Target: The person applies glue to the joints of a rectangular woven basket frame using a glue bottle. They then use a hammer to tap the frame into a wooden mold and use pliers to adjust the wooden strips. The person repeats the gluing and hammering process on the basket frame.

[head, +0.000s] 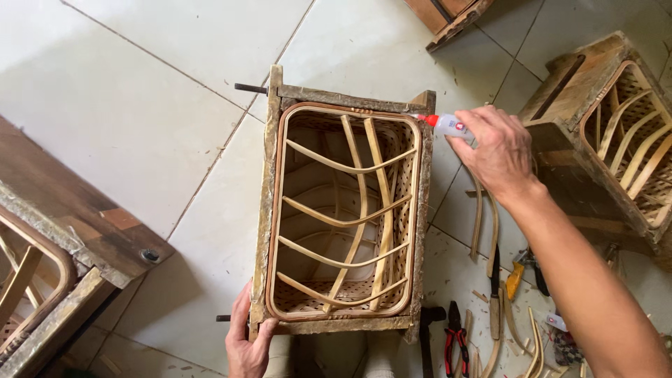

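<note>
We note the wooden mould frame point(344, 217) standing on the pale tiled floor point(154, 105) at centre view, open face up, with a rattan basket point(343, 280) seated inside it. The left hand point(246, 339), at 7 o'clock of the frame, is clamped on the frame's near corner, thumb and fingers wrapped over the edge; we judge this grip steadies the frame against tipping. The right hand point(498, 150), at 2 o'clock, is closed around a small glue bottle point(448, 126), its red nozzle aimed at the frame's far right corner, touching or just short of the rim; we cannot tell which. The angle suggests glue is meant for the joint between rim hoop and weave.

The basket shows a bent rattan hoop tight against the frame's inner wall, curved ribs crossing two upright slats, and fine open weave behind.

At 5 o'clock lie red-handled pliers point(456, 339), a knife point(495, 294) and loose rattan strips point(483, 220). A second mould with basket point(616, 140) sits at 3 o'clock.
</note>
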